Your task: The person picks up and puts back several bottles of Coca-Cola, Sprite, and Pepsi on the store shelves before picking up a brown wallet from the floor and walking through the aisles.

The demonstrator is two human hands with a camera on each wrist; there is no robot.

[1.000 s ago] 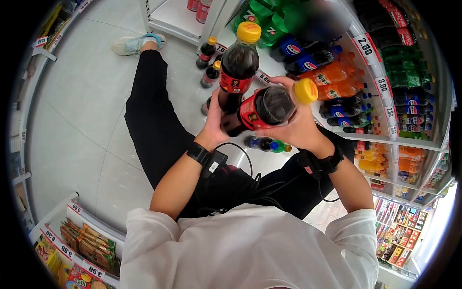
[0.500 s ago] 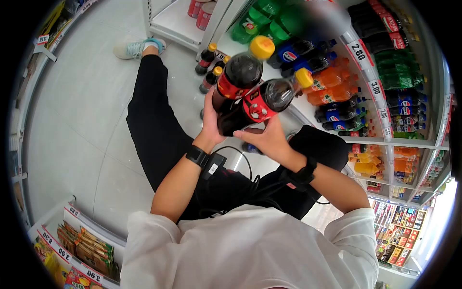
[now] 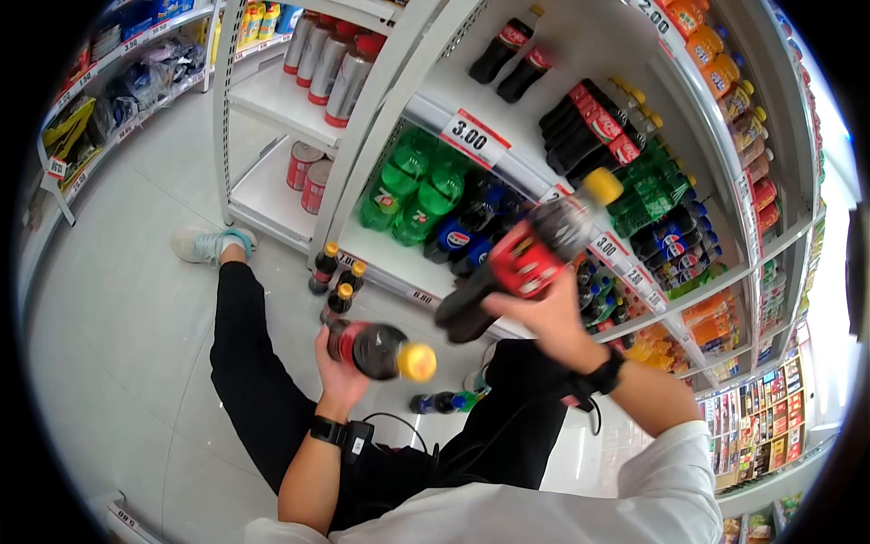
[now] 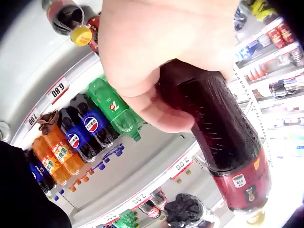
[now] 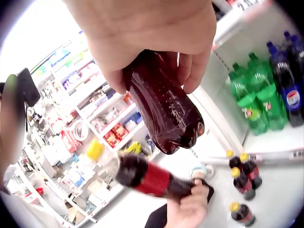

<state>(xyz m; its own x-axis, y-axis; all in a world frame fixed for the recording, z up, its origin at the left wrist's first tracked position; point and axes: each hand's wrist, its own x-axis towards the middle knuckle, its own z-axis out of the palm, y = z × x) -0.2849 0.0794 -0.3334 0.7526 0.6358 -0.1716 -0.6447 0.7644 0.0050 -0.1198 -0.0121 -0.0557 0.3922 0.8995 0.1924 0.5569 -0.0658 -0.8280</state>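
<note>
In the head view my left hand (image 3: 343, 379) grips a dark cola bottle (image 3: 370, 350) with a red label, low on its body; its yellow cap points right. My right hand (image 3: 555, 319) grips a second cola bottle (image 3: 518, 265) around its lower half, raised and tilted in front of the shelves, cap up and right. The right wrist view shows that bottle's dark base (image 5: 166, 111) below my fingers, with the left bottle (image 5: 154, 179) farther down. In the left wrist view the thumb and fingers wrap the left bottle (image 4: 218, 123).
Several yellow-capped cola bottles (image 3: 337, 303) stand on the floor by the shelf foot. Green 7UP bottles (image 3: 399, 186) and blue-labelled Pepsi bottles (image 3: 458, 231) fill the bottom shelf. Coca-Cola bottles (image 3: 594, 127) lie on the shelf above. More small bottles (image 3: 442, 402) are by my right leg.
The two bottles were side by side and are now apart. My right hand has lifted its bottle toward the shelves; my left has lowered its own. The head view has swung toward the upper shelf.
</note>
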